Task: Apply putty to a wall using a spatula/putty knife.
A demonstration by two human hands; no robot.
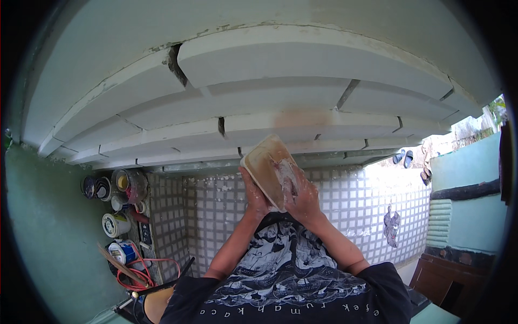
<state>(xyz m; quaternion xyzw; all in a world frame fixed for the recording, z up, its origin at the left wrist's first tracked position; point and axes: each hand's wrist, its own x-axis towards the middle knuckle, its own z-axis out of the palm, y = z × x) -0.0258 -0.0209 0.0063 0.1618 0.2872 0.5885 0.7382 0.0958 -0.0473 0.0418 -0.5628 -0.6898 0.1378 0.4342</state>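
Note:
In front of my body I hold a shallow rectangular tub (261,168) with a pale rim and tan inside, tilted. My left hand (254,190) is closed around its left edge, thumb near the rim. My right hand (303,198) reaches into the tub from the right. White paste (285,174) coats its fingers, which look bunched together; whether a tool or only paste is in them I cannot make out. Beyond the tub stands a wall of large white blocks (318,56), with dark gaps at several joints and a brownish patch on one course.
At left along the green wall (48,216) stand several paint buckets (115,224), and a red hose (129,279) lies coiled. White crumbs dot the checkered floor tiles (345,208). A dark crumpled cloth (391,225) lies at right, with sandals (408,158) farther off.

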